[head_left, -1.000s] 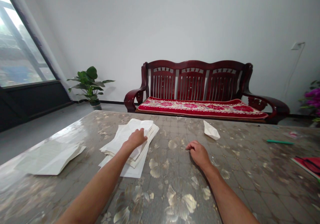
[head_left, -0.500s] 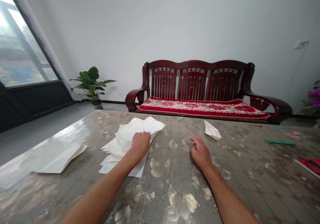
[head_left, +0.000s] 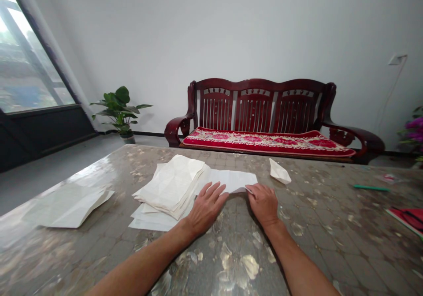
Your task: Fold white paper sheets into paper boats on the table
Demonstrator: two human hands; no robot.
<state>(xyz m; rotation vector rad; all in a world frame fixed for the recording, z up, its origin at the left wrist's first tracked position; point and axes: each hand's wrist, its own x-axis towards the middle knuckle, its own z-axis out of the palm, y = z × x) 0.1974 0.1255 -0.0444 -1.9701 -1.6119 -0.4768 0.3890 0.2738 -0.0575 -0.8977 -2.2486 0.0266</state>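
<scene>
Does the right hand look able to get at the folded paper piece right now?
Probably yes: the folded paper piece lies just beyond the right hand, with nothing visible between them, though the hand would likely have to release the white sheet first.

Sheet (head_left: pixel 235 178) under my left hand (head_left: pixel 209 207), right end in my right hand (head_left: pixel 263 203). Paper stack (head_left: pixel 172 181) left of left hand; folded paper (head_left: pixel 279 173) just beyond right; bench (head_left: pixel 253 108) behind.

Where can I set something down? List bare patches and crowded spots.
Bare: between the folded paper and the green stick; from the right hand across to the red item; a narrow strip between loose papers and the stack. Crowded: beside that stack, where the left hand and right hand meet the white sheet.
</scene>
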